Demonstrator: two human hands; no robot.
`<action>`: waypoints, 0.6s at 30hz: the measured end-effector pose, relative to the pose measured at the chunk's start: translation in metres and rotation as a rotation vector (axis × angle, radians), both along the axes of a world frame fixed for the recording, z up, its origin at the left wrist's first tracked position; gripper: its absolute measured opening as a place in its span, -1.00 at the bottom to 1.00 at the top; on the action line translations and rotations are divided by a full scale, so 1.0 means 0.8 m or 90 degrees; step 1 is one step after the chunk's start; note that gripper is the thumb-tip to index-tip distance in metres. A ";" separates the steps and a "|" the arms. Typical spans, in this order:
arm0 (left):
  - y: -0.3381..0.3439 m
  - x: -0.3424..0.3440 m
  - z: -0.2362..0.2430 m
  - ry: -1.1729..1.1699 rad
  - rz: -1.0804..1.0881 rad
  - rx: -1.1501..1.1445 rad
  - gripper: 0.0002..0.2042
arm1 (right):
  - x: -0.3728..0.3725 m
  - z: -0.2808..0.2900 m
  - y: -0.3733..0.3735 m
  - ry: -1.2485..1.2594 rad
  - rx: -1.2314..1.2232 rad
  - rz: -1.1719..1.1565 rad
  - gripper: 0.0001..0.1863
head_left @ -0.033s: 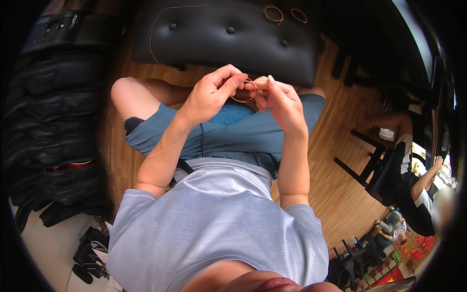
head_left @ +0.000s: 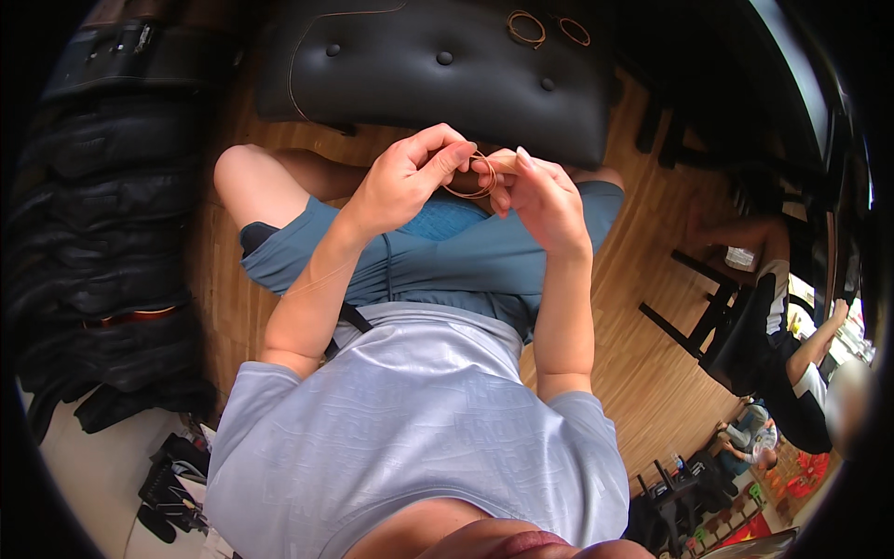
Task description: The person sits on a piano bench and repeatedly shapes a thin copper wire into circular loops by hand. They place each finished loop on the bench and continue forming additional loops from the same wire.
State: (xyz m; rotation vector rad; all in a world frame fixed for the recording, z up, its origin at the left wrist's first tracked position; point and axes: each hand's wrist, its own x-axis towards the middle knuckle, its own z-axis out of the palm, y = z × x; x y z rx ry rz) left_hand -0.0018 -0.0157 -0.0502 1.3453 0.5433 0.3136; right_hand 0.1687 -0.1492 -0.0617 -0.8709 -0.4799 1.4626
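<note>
My left hand [head_left: 405, 177] and my right hand [head_left: 542, 197] meet above my lap, and both pinch a small coil of thin brown wire [head_left: 472, 179] between their fingertips. A fine strand of wire [head_left: 321, 272] trails from it down along my left forearm. Two more small wire coils [head_left: 526, 27] lie side by side on the black tufted leather bench [head_left: 410, 74] just beyond my knees. I sit on the floor in blue shorts and a light grey shirt.
Wooden floor [head_left: 643, 354] runs around me. Black bags and padded cases [head_left: 102, 242] are stacked at the left. A black chair [head_left: 717, 326] stands at the right, with other people [head_left: 801, 373] seated beyond it.
</note>
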 end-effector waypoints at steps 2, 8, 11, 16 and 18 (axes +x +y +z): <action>0.007 -0.006 -0.002 -0.031 -0.044 -0.064 -0.81 | 0.003 -0.016 -0.003 0.057 0.085 0.063 -0.58; 0.010 -0.011 -0.005 -0.138 -0.166 -0.165 -0.84 | -0.007 -0.068 -0.001 0.192 0.275 0.203 -0.63; 0.013 -0.008 -0.004 -0.138 -0.186 -0.214 -0.84 | -0.016 -0.088 0.002 0.211 0.287 0.200 -0.58; 0.010 -0.008 -0.028 -0.108 -0.166 -0.176 -0.81 | -0.029 -0.108 0.010 0.275 0.316 0.190 -0.56; 0.012 -0.007 -0.033 -0.106 -0.168 -0.211 -0.81 | -0.032 -0.112 0.014 0.310 0.314 0.191 -0.59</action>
